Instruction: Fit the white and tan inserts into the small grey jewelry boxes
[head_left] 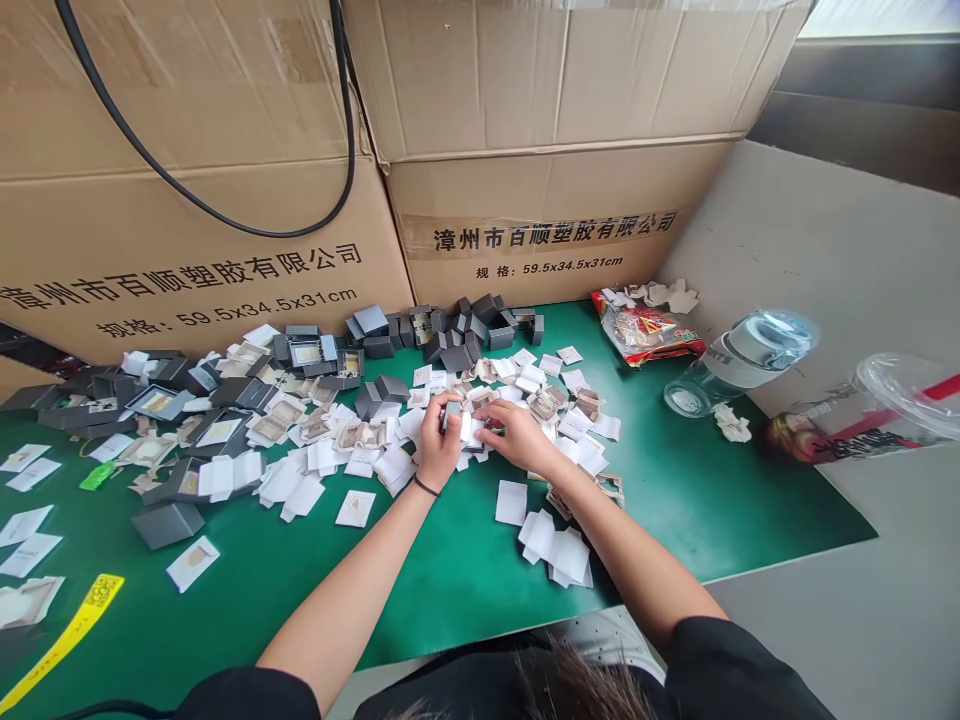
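My left hand is closed around a small grey box, held just above the green mat. My right hand meets it from the right, fingers pinched on the same box and a white card at it. Both hands hover over a heap of white cards and beige inserts. A black band circles my left wrist.
Grey boxes lie piled along two big cardboard cartons at the back. More white cards sit near my right forearm. A snack bag, a fallen water bottle and a plastic cup lie to the right.
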